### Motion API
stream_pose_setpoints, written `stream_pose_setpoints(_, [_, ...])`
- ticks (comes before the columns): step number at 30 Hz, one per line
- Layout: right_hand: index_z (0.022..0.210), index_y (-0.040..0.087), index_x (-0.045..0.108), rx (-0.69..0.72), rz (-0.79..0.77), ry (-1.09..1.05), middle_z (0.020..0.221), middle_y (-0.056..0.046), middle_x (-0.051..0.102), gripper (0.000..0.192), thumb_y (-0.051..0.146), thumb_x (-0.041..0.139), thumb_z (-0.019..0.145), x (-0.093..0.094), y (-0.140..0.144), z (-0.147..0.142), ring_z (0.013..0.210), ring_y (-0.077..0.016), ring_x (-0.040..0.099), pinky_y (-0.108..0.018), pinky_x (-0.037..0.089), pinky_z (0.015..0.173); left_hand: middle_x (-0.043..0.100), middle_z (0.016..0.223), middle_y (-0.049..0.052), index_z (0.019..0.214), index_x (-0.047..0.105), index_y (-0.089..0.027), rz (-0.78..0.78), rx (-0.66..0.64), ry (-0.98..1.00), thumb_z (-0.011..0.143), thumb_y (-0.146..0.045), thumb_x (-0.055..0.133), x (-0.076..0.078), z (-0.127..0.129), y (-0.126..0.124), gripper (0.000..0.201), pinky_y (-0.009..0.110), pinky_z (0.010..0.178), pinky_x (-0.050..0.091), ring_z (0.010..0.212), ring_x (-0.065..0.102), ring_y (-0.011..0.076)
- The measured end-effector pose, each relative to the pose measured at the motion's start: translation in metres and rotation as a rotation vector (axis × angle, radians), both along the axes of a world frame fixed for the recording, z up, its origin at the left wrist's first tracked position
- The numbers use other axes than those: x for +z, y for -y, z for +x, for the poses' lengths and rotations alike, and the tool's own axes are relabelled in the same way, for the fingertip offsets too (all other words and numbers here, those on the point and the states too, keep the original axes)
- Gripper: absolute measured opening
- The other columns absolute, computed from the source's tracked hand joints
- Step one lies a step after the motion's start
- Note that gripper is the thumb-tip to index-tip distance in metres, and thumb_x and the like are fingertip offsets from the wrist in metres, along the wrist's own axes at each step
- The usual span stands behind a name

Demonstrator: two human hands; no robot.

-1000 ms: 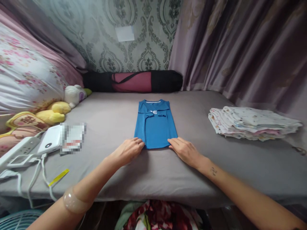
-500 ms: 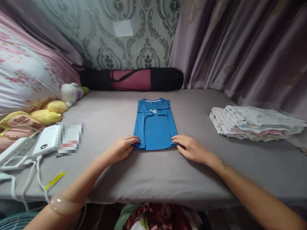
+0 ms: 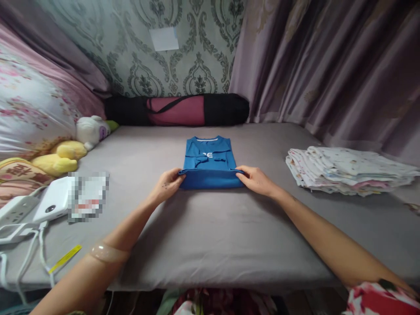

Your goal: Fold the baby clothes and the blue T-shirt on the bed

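Observation:
A blue long-sleeved shirt (image 3: 211, 179) lies in the middle of the grey bed sheet (image 3: 229, 236), its sides and sleeves tucked inward and its white-trimmed collar at the far end. Its near part is lifted and folded over toward the collar, partly covering the white lettering. My left hand (image 3: 169, 183) pinches the left corner of the folded hem. At the opposite corner, my right hand (image 3: 256, 178) grips the hem between thumb and fingers.
Folded patterned cloths (image 3: 348, 170) are stacked at the right. On the left lie a white power bank (image 3: 54, 199), a power strip (image 3: 18, 208), cables and plush toys (image 3: 61, 157). A long black and maroon bag (image 3: 177, 110) rests against the wall.
Both hands have raised the shirt's near hem and carried it away from me, toward the collar. The shirt now looks shorter, with its lower part doubled over.

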State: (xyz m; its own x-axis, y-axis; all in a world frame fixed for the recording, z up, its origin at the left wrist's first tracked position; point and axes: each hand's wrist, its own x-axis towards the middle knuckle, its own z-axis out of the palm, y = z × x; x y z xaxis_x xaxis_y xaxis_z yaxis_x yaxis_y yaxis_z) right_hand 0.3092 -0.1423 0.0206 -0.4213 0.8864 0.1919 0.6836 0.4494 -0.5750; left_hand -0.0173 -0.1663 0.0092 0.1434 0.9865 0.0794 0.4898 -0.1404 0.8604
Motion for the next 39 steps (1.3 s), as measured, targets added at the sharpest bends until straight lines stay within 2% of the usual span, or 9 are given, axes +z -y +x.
stream_pose_setpoints(5, [0.114,0.02,0.066,-0.084,0.079,0.142,0.102,-0.008,0.072,0.029,0.03,0.046,0.094,-0.015,-0.019,-0.007,0.09,-0.0212,0.066,-0.032,0.048,0.081,0.045,0.055,-0.003,0.069,0.054,-0.019,0.053,0.166,-0.268,0.082,-0.036,0.047,-0.011,0.008,-0.02,0.023,0.023,0.052,0.03,0.055,0.043,0.0121])
stream_pose_setpoints(9, [0.114,0.02,0.064,-0.158,0.075,0.2,0.105,-0.01,0.072,0.028,0.031,0.047,0.095,-0.026,-0.022,-0.01,0.095,-0.0226,0.067,-0.032,0.048,0.082,0.059,0.065,0.002,0.079,0.058,-0.02,0.103,0.207,-0.455,0.087,-0.03,0.046,-0.014,0.016,-0.021,0.018,0.025,0.057,0.035,0.062,0.054,0.0164])
stream_pose_setpoints(13, [0.11,0.017,0.065,-0.301,0.0,0.059,0.084,-0.007,0.073,0.032,0.037,0.045,0.095,-0.027,-0.018,-0.014,0.082,-0.0212,0.068,-0.031,0.048,0.077,0.069,0.085,0.009,0.098,0.058,-0.019,0.204,0.167,-0.561,0.093,-0.029,0.041,-0.017,0.019,-0.017,0.02,0.028,0.065,0.04,0.077,0.064,0.0217])
stream_pose_setpoints(16, [0.117,0.014,0.06,-0.38,-0.078,0.022,0.074,-0.005,0.071,0.039,0.042,0.044,0.094,-0.024,-0.01,-0.019,0.077,-0.0215,0.068,-0.03,0.048,0.072,0.07,0.088,0.01,0.101,0.056,-0.02,0.195,0.18,-0.669,0.097,-0.032,0.038,-0.017,0.021,-0.014,0.022,0.028,0.066,0.041,0.079,0.067,0.0227])
stream_pose_setpoints(20, [0.133,0.015,0.047,-0.396,-0.071,0.167,0.089,-0.009,0.072,0.045,0.039,0.045,0.094,-0.022,0.003,-0.027,0.084,-0.0242,0.068,-0.032,0.048,0.075,0.071,0.092,0.012,0.105,0.053,-0.02,0.102,0.231,-0.811,0.099,-0.037,0.034,-0.014,0.026,-0.01,0.027,0.029,0.066,0.042,0.082,0.068,0.0246])
stream_pose_setpoints(23, [0.137,0.017,0.042,-0.388,-0.05,0.316,0.101,-0.012,0.071,0.044,0.037,0.038,0.098,-0.02,0.01,-0.032,0.091,-0.0267,0.069,-0.034,0.048,0.077,0.071,0.093,0.013,0.11,0.05,-0.019,0.017,0.245,-0.895,0.1,-0.041,0.03,-0.009,0.029,-0.007,0.031,0.03,0.069,0.044,0.086,0.069,0.0259])
stream_pose_setpoints(27, [0.139,0.019,0.04,-0.369,-0.035,0.457,0.102,-0.014,0.071,0.043,0.038,0.032,0.101,-0.016,0.016,-0.035,0.094,-0.0285,0.069,-0.036,0.048,0.078,0.072,0.097,0.014,0.117,0.046,-0.018,-0.054,0.228,-0.938,0.1,-0.043,0.03,-0.003,0.031,-0.002,0.034,0.032,0.074,0.046,0.092,0.069,0.0269])
stream_pose_setpoints(35, [0.13,0.021,0.051,-0.323,-0.023,0.567,0.102,-0.012,0.072,0.037,0.04,0.036,0.101,-0.013,0.016,-0.033,0.094,-0.0285,0.069,-0.037,0.05,0.077,0.071,0.094,0.014,0.123,0.043,-0.014,-0.033,0.188,-0.917,0.099,-0.043,0.032,-0.001,0.029,0.004,0.039,0.034,0.072,0.048,0.089,0.069,0.0295])
stream_pose_setpoints(39, [0.127,0.019,0.057,-0.292,0.095,0.531,0.117,-0.014,0.066,0.038,0.035,0.033,0.102,-0.01,0.016,-0.028,0.104,-0.0278,0.064,-0.039,0.049,0.085,0.065,0.108,0.02,0.126,0.044,-0.008,0.187,0.211,-0.908,0.098,-0.036,0.036,-0.002,0.021,0.008,0.041,0.036,0.082,0.049,0.103,0.063,0.0298])
